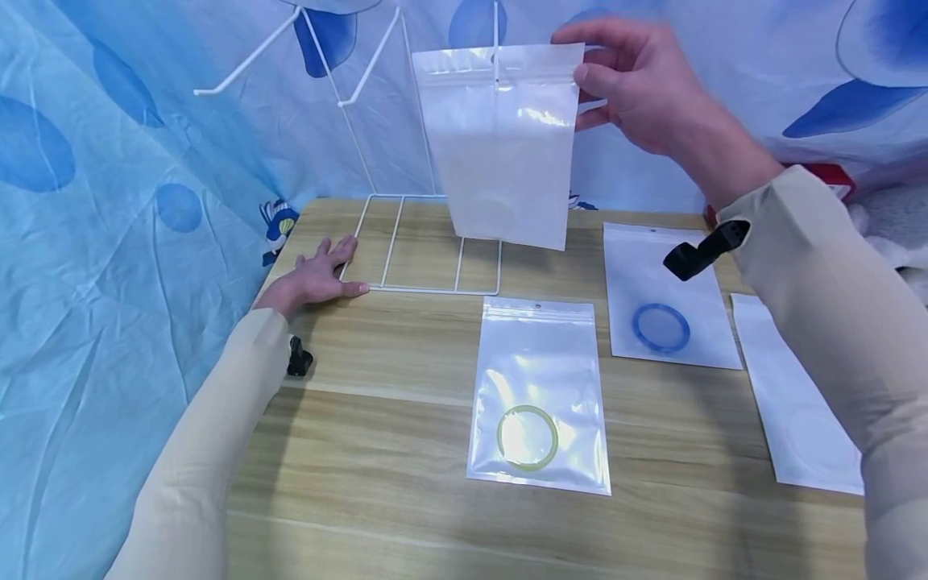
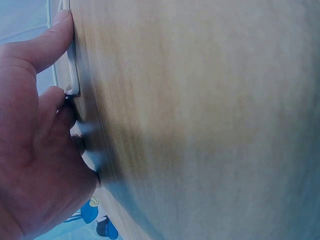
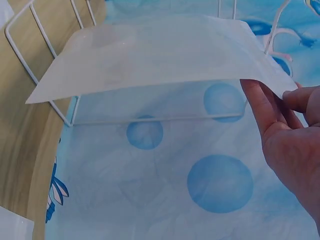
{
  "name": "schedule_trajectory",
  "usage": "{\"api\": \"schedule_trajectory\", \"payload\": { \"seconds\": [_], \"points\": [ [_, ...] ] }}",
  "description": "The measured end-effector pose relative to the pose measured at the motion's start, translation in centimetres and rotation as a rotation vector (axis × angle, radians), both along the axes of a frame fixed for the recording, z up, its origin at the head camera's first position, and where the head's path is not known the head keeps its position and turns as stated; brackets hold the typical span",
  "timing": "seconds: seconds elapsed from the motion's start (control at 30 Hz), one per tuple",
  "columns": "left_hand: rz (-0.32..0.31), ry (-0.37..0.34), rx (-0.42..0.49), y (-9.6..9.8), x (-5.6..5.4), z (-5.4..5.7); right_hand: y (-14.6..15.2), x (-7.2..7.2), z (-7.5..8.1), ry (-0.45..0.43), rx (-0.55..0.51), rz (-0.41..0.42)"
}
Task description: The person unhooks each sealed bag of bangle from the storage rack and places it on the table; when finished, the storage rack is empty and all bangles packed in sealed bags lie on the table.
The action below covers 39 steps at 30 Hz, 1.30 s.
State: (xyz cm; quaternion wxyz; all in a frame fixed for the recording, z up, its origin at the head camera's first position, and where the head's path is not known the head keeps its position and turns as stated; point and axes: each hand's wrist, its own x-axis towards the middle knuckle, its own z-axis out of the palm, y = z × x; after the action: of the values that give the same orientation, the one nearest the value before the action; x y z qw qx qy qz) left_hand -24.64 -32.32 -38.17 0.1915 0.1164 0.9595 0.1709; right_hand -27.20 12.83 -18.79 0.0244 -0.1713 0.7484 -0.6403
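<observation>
My right hand pinches the upper right edge of a white zip bag, thumb in front and fingers behind. The bag is upright above the table, in front of the white wire rack. A wire prong of the rack shows in front of the bag's top, at its hang hole; whether it passes through cannot be told. In the right wrist view the bag is seen from its side. My left hand rests on the rack's base corner with fingers spread; in the left wrist view its thumb touches the wire.
On the wooden table lie a bag with a yellow ring, a bag with a blue ring and another white bag, partly under my right arm. Two more prongs jut out at upper left. A blue patterned cloth hangs behind.
</observation>
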Motion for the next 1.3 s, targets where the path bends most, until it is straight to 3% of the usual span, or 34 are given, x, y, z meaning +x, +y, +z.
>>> {"api": "schedule_trajectory", "payload": {
  "seconds": [0.37, 0.97, 1.3],
  "points": [
    [-0.003, 0.006, 0.004, -0.1, -0.1, -0.3, 0.2, 2.1, -0.8, 0.012, -0.219, 0.093],
    [0.000, 0.004, -0.001, 0.1, -0.4, -0.2, 0.6, 6.4, -0.1, -0.032, -0.344, 0.156],
    [0.008, -0.008, -0.002, -0.2, -0.6, -0.3, -1.1, 8.9, -0.9, -0.028, -0.455, 0.269]
  ]
}}
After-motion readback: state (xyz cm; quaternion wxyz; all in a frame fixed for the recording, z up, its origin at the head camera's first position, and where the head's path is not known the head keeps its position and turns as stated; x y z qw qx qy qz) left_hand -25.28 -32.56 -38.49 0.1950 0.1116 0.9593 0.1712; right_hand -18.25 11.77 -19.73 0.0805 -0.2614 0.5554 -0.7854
